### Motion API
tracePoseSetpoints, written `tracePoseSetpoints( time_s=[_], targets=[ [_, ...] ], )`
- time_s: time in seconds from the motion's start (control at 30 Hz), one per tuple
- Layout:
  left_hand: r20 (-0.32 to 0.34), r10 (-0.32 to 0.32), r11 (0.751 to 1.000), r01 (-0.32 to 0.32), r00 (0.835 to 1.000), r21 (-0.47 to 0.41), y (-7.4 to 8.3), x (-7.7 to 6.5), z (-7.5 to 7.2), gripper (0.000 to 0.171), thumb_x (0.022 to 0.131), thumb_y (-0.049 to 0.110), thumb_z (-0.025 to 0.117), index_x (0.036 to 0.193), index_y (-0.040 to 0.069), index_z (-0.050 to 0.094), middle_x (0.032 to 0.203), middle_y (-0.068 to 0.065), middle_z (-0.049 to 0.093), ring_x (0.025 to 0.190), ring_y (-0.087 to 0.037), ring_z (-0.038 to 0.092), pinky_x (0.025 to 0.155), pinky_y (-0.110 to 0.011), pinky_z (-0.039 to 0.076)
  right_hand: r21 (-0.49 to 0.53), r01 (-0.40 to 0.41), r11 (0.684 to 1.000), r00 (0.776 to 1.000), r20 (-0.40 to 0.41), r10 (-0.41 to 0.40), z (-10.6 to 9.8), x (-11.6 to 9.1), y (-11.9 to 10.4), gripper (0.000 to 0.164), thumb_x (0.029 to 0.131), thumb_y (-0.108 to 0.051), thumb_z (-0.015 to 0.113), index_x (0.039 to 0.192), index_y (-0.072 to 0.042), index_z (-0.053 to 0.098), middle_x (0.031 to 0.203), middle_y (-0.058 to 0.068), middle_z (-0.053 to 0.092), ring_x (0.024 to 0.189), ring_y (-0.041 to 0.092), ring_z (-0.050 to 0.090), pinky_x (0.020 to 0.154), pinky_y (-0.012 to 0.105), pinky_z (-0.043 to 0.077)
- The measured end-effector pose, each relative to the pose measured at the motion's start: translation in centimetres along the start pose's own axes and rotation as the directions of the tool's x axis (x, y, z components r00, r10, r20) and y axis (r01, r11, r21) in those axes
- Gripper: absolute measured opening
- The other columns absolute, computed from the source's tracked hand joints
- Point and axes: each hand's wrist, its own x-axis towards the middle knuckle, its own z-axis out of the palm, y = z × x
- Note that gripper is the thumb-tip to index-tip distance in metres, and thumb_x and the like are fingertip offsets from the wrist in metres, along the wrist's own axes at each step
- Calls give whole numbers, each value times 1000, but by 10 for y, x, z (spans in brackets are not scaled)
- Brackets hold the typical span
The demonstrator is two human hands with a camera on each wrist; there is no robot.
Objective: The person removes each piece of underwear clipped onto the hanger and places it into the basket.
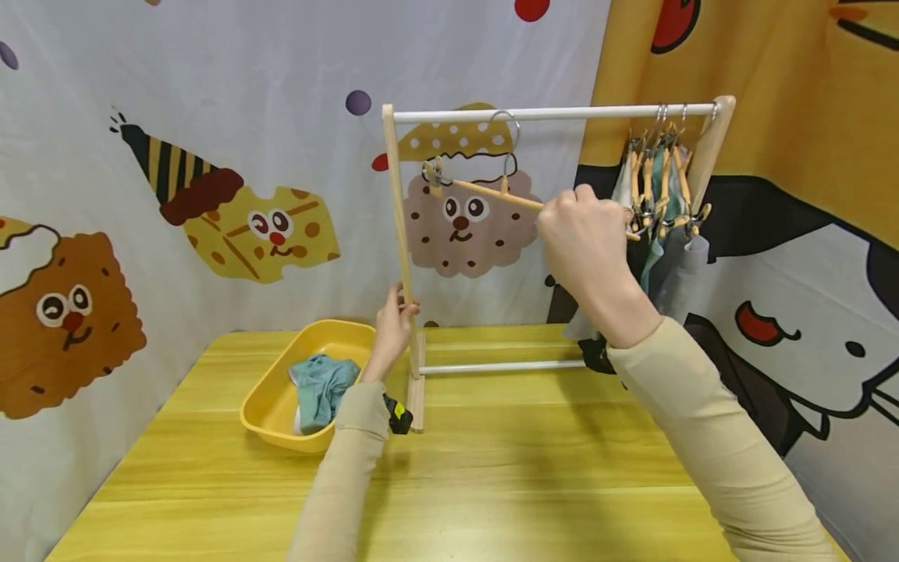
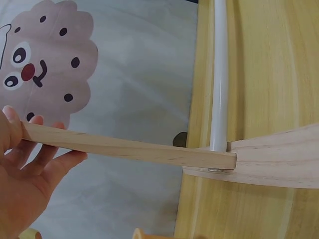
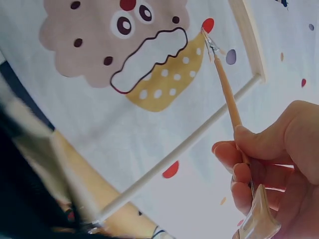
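Note:
My right hand (image 1: 586,238) grips a wooden clip hanger (image 1: 495,193) by its bar, thumb and fingers wrapped round it in the right wrist view. The hanger's metal hook overlaps the white top rail (image 1: 449,116) in the head view. One metal-and-wood clip (image 1: 435,176) sticks out at the hanger's left end, and a clip (image 3: 259,219) at the other end shows below the fingers. No garment shows on this hanger. Lower down, my left hand (image 1: 393,328) holds the rack's left wooden post (image 2: 129,149) between thumb and fingers.
Several clip hangers with small clothes (image 1: 663,203) crowd the rail's right end. Left of the rack, a yellow basin (image 1: 263,398) holds a blue-green garment (image 1: 325,386). A white lower bar (image 1: 502,366) spans the rack above the wooden table (image 1: 492,484). Behind hangs a cartoon-print curtain (image 1: 281,62).

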Motion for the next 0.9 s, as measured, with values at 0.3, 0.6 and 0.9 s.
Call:
tracePoseSetpoints(
  time_s=[0.3, 0.6, 0.9],
  targets=[
    [-20, 25, 999, -24, 999, 45, -1, -2, 1, 46, 98, 12, 47, 141, -1, 34, 112, -23, 64, 105, -35, 64, 93, -48, 51, -13, 11, 1000, 966, 259, -7, -7, 48, -24, 29, 96, -1, 44, 90, 1, 72, 78, 17, 63, 74, 31, 58, 57, 44, 52],
    [-28, 28, 999, -27, 999, 44, -2, -2, 2, 46, 98, 11, 47, 140, -2, 35, 112, -22, 65, 105, -35, 64, 93, -48, 51, -22, 9, 1000, 953, 304, -2, 7, 71, -50, 27, 96, -5, 47, 91, -5, 73, 83, 14, 68, 70, 27, 58, 53, 38, 52],
    [-21, 15, 999, -14, 1000, 35, -3, -2, 3, 47, 99, 11, 47, 142, 0, 33, 113, -22, 64, 106, -35, 64, 93, -48, 51, -28, 31, 999, 964, 266, -22, 18, 67, -75, 25, 96, -5, 48, 89, -3, 73, 79, 12, 68, 69, 25, 60, 49, 32, 51]
  ],
)
